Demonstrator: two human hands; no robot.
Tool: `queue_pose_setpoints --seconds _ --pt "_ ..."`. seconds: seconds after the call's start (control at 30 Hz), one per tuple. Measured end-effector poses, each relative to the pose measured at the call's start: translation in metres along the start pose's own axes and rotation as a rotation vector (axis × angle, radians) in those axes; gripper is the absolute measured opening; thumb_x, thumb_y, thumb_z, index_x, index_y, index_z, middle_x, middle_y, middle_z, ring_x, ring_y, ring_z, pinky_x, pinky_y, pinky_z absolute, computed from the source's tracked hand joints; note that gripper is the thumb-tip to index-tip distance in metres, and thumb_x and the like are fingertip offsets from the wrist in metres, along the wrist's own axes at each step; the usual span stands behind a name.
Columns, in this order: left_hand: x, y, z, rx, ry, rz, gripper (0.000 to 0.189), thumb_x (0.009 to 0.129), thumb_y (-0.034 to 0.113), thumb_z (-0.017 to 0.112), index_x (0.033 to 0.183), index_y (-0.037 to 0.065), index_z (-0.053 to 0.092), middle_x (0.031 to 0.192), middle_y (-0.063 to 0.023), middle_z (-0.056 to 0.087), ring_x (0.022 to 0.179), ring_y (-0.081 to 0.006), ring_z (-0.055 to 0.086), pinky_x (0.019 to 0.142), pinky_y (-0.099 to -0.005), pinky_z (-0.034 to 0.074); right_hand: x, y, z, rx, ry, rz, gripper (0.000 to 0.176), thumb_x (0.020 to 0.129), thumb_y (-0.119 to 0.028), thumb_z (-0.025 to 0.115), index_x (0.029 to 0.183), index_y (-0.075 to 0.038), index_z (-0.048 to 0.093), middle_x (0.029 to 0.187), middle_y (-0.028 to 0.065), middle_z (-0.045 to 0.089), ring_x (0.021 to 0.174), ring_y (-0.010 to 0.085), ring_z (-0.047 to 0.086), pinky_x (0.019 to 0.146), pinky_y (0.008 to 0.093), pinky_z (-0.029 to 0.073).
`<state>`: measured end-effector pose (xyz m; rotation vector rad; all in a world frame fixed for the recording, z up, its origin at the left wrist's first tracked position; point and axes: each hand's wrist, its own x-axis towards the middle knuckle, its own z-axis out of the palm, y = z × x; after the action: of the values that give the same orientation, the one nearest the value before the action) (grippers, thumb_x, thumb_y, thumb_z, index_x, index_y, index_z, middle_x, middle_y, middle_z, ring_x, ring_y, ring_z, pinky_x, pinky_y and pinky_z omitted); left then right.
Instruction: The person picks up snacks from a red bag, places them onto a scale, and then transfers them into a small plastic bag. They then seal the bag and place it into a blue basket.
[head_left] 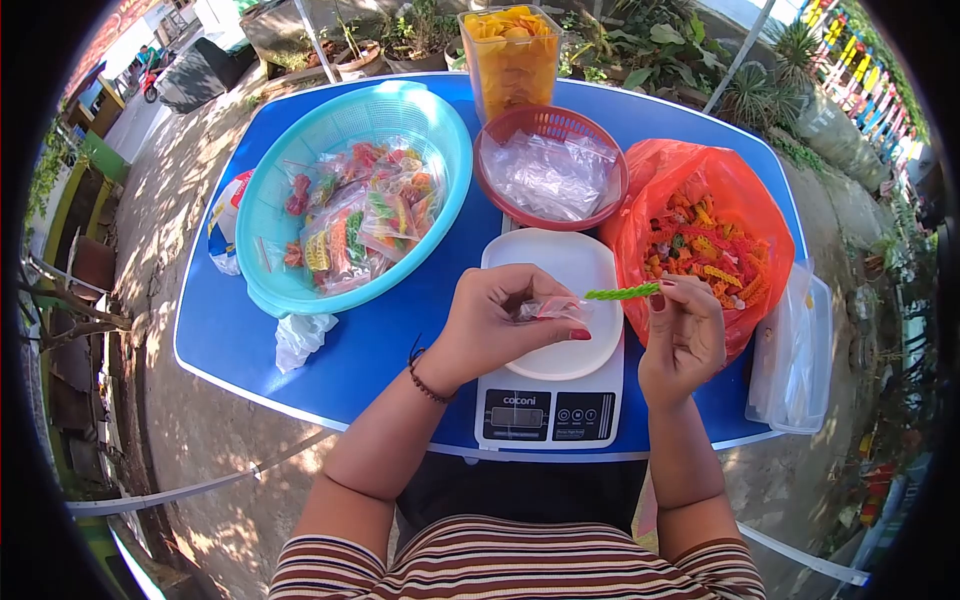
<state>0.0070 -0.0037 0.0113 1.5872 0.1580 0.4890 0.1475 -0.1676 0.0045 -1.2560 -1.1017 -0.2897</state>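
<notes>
My left hand [500, 325] is closed on a small clear plastic bag [556, 308], above the white plate [545, 246] of a kitchen scale [548, 437]. Between the thumb and fingertips of my right hand [685, 335] is a green twisted snack piece [618, 293], its far end pointing left at the bag's opening. Behind the right hand an orange-red plastic bag [640, 172] stands open, holding many loose red, orange and yellow snack pieces [715, 250]. I cannot make out how much is inside the small bag.
A turquoise basket [262, 265] with several filled bags stands left. A red basket [507, 208] of clear bags and a tall container of yellow chips [512, 65] are behind. A clear plastic box [800, 370] sits right, and crumpled plastic [303, 338] lies on the blue table [250, 350].
</notes>
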Motion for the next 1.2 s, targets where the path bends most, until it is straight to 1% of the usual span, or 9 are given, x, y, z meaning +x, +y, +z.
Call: queue_pose_setpoints --seconds 0.17,0.27,0.37,0.47,0.77,0.87,0.97,1.07,1.2 --pt "0.000 -0.001 0.000 0.001 -0.017 0.026 0.031 0.075 -0.002 0.088 0.102 -0.003 0.072 0.095 -0.0102 0.076 0.087 -0.0116 0.072 0.078 -0.0248 0.058 0.004 0.000 0.000 -0.041 -0.078 -0.033 0.017 0.091 0.013 0.065 0.106 0.006 0.065 0.099 0.0169 0.067 0.087 0.0218 0.065 0.075 0.0298 0.054" --pt "-0.001 -0.003 0.000 0.013 -0.025 0.096 0.030 0.085 0.002 0.082 0.112 -0.005 0.072 0.098 -0.0120 0.076 0.088 -0.0113 0.072 0.081 -0.0259 0.059 0.006 -0.002 0.001 -0.157 -0.089 -0.073 0.016 0.089 0.012 0.067 0.103 0.005 0.068 0.095 0.0156 0.068 0.082 0.0224 0.065 0.071 0.0297 0.053" --pt "-0.002 0.000 0.005 -0.302 -0.026 -0.041 0.028 0.098 0.008 0.068 0.121 -0.006 0.069 0.098 -0.0134 0.076 0.087 -0.0107 0.071 0.083 -0.0285 0.060 0.007 -0.001 0.001 -0.204 -0.052 -0.096 0.015 0.088 0.012 0.067 0.102 0.005 0.069 0.093 0.0147 0.068 0.080 0.0225 0.065 0.068 0.0292 0.051" --pt "-0.002 0.008 0.000 -0.170 -0.124 -0.058 0.030 0.106 0.014 0.056 0.124 -0.007 0.068 0.096 -0.0129 0.075 0.085 -0.0109 0.070 0.084 -0.0310 0.060 0.007 -0.001 0.001 -0.175 -0.060 -0.066 0.015 0.089 0.011 0.067 0.102 0.005 0.069 0.093 0.0145 0.068 0.080 0.0226 0.065 0.068 0.0292 0.051" --pt "-0.002 0.009 0.002 -0.285 -0.133 -0.134 0.031 0.104 0.013 0.060 0.126 -0.008 0.066 0.094 -0.0117 0.074 0.089 -0.0126 0.072 0.087 -0.0314 0.061 0.004 -0.002 0.000 -0.084 -0.032 -0.001 0.013 0.094 0.010 0.064 0.105 0.006 0.068 0.101 0.0137 0.065 0.085 0.0168 0.064 0.076 0.0267 0.053" --pt "-0.002 0.001 0.001 -0.154 -0.163 0.044 0.029 0.099 0.005 0.065 0.125 -0.008 0.066 0.102 -0.0130 0.075 0.095 -0.0141 0.072 0.088 -0.0300 0.060 0.006 0.001 -0.004 0.025 -0.069 0.097 0.013 0.095 0.010 0.062 0.107 0.006 0.067 0.104 0.0126 0.063 0.089 0.0146 0.063 0.079 0.0253 0.052" --pt "-0.001 -0.001 0.002 -0.197 -0.177 0.034 0.028 0.095 0.000 0.068 0.123 -0.008 0.067 0.110 -0.0140 0.074 0.097 -0.0140 0.071 0.088 -0.0285 0.059 0.008 -0.001 -0.006 0.091 -0.145 0.176 0.013 0.096 0.010 0.061 0.107 0.006 0.068 0.105 0.0119 0.063 0.091 0.0140 0.063 0.081 0.0243 0.052" --pt "-0.002 0.007 -0.001 -0.275 -0.215 -0.107 0.028 0.096 0.000 0.067 0.122 -0.007 0.067 0.113 -0.0137 0.073 0.100 -0.0137 0.071 0.089 -0.0277 0.058 0.008 -0.002 -0.004 0.065 -0.207 0.156 0.013 0.096 0.009 0.062 0.107 0.006 0.068 0.104 0.0121 0.063 0.092 0.0144 0.063 0.083 0.0242 0.051" --pt "-0.002 -0.006 -0.003 -0.200 -0.194 -0.078 0.029 0.096 0.000 0.067 0.125 -0.007 0.066 0.110 -0.0129 0.074 0.097 -0.0127 0.071 0.086 -0.0270 0.059 0.004 -0.005 0.001 0.116 -0.196 0.181 0.014 0.094 0.010 0.063 0.108 0.006 0.065 0.104 0.0126 0.063 0.094 0.0159 0.063 0.085 0.0251 0.051"
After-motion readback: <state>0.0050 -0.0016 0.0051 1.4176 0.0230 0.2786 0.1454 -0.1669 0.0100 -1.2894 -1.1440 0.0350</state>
